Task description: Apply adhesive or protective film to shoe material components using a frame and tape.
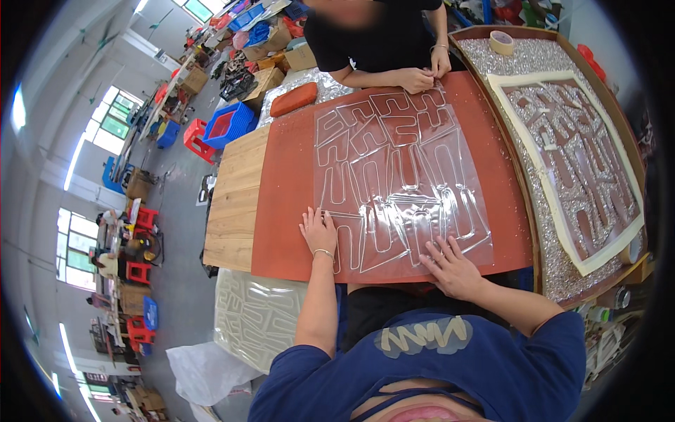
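Observation:
A clear plastic sheet [410, 205] with cut or embossed U-like outlines lies flat on a red-brown mat [287, 176]. My left hand [319, 231] rests with fingers outstretched at the sheet's left edge, near its lower corner. On the near right part of the sheet, my right hand [453, 269] lies with its fingers spread. Neither hand grips anything. At the far edge, a co-worker's hands [427, 76] come together by the sheet's top corner; whether they pinch it is hard to tell.
At right, a tray of glittering stones [478, 60] holds a cream-bordered stencil [500, 98] and a tape roll [501, 42]. A wooden board [235, 204] adjoins the mat at left. Beyond sit an orange-red block [294, 99] and blue crates [232, 125]. A pale patterned sheet [256, 316] lies lower left.

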Motion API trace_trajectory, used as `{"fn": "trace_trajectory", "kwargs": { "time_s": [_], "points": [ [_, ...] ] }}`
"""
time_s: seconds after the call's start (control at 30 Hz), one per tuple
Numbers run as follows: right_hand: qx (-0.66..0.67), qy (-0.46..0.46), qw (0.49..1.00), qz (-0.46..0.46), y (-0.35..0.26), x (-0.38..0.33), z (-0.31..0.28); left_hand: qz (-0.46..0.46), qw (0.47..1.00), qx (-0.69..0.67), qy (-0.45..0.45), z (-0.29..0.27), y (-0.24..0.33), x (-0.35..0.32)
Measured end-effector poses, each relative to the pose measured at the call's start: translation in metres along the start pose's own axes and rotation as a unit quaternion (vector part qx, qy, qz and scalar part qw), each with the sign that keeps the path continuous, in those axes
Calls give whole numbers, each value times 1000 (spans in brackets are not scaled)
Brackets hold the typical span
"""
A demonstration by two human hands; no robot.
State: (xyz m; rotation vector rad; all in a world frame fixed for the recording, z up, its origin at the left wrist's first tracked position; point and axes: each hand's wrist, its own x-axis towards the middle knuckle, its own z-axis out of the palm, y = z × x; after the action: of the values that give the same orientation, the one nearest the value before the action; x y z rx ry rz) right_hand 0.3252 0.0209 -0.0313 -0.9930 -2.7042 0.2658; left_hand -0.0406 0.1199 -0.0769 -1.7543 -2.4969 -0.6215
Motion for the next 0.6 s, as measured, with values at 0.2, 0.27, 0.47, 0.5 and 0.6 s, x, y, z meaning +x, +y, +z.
{"fn": "trace_trajectory", "kwargs": {
  "time_s": [0.2,0.27,0.47,0.5,0.6],
  "points": [
    [-7,-13,1000,5,4,-4,-5,-4,1000,3,-8,-1,5,-1],
    [-20,-2,1000,2,3,-5,-5,-1,1000,-1,-8,0,5,-1],
    [-17,16,1000,-4,5,-5,4,-2,1000,1,-10,0,3,0],
    [-16,18,1000,-5,5,-5,3,-2,1000,0,-11,-1,4,0],
    [4,19,1000,3,4,-5,2,-2,1000,8,-16,-3,6,1]
  ]
}}
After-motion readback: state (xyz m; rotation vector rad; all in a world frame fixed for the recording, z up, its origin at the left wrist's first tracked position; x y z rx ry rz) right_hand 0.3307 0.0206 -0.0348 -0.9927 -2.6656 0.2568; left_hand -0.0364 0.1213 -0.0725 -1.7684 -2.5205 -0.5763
